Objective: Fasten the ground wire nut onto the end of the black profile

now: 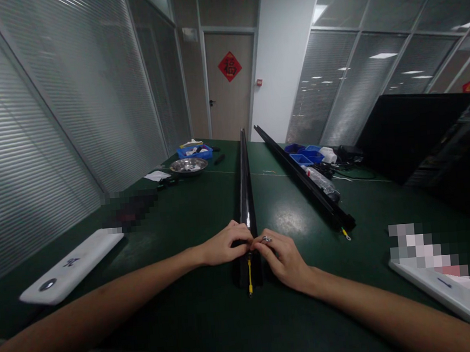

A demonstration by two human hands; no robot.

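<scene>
A long black rail (pixel 244 189) lies on the green table, pointing away from me. My left hand (pixel 229 242) rests at its near end with the fingers bent, thumb and fingertips pressed together over the rail. Opposite it, my right hand (pixel 279 254), with a ring on one finger, pinches at the same spot, and the fingertips of both hands meet. Whatever lies between them is too small to make out. From beneath the fingers a short yellow wire (pixel 250 277) with a ring terminal hangs toward me along the rail's end.
A second black rail (pixel 306 184) with a yellow lead lies to the right. Blue bins (pixel 312 153) and a plastic bottle (pixel 320 181) are beside it. Far left are a metal bowl (pixel 188 166) and blue basket (pixel 195 153). White devices (pixel 73 267) flank my arms.
</scene>
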